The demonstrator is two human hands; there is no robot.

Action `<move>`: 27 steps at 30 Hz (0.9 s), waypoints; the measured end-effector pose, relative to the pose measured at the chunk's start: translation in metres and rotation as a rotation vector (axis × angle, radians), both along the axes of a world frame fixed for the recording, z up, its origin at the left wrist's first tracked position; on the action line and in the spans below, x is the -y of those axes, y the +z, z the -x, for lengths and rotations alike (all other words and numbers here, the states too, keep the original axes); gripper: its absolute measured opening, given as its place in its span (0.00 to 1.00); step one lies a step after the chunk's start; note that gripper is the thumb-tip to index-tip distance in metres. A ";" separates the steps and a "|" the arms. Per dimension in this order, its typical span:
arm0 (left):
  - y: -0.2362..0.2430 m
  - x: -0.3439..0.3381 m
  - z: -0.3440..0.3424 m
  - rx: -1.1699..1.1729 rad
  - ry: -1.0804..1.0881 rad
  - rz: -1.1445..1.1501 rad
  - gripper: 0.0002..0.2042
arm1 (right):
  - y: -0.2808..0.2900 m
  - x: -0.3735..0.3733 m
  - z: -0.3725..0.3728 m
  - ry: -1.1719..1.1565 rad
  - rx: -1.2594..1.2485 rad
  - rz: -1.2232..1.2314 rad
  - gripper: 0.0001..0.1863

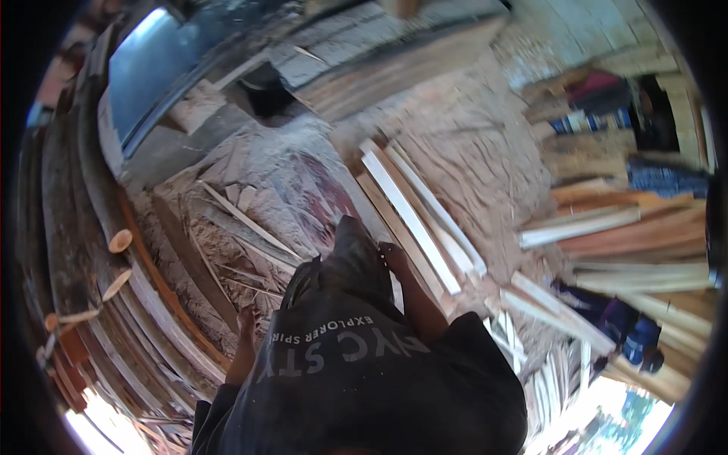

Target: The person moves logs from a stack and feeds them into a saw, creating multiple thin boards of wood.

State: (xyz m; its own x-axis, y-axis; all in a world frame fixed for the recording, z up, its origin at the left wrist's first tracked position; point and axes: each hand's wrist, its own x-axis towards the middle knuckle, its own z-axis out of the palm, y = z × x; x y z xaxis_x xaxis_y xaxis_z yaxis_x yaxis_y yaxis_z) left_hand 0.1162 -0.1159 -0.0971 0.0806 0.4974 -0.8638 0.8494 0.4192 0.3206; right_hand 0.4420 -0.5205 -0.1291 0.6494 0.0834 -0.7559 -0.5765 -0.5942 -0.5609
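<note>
On my far left, round logs (64, 189) lie in a long pile, some with pale cut ends. I think one could roll at my legs if the pile got bumped. Next to them a dark plank (193, 262) lies on the dusty floor (493, 159). Then comes my left hand (246, 318), low by my side. It is small and blurry, so I can't tell if it is spread or pressed together, but I see nothing in it. Near it, a thin pale stick (250, 220) lies by some loose scraps (241, 197). I could trip there, because the bits may slip about. In the middle are my dark trousers (345, 246). My right hand (390, 258) is just beside them, and I can't tell if it is spread or pinching the cloth. Nearest to it, the long sawn strips (410, 221) lie side by side on the floor. Their rough edges could give me a splinter, as my hands are bare. On the far right are lots of boards (629, 239), and one could slide if pulled from underneath
</note>
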 end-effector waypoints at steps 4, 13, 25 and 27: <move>-0.024 -0.027 -0.014 0.356 0.248 -0.012 0.12 | 0.010 -0.121 -0.066 0.583 0.143 0.165 0.27; -0.006 -0.096 -0.234 0.506 0.154 0.010 0.15 | 0.006 -0.353 -0.237 0.722 -0.048 -0.140 0.26; 0.067 -0.344 -0.478 0.755 0.044 -0.491 0.23 | 0.180 -0.679 -0.380 0.770 0.682 -0.221 0.40; 0.098 -0.357 -0.515 0.824 0.116 -0.365 0.28 | 0.207 -0.681 -0.373 0.945 0.552 -0.027 0.42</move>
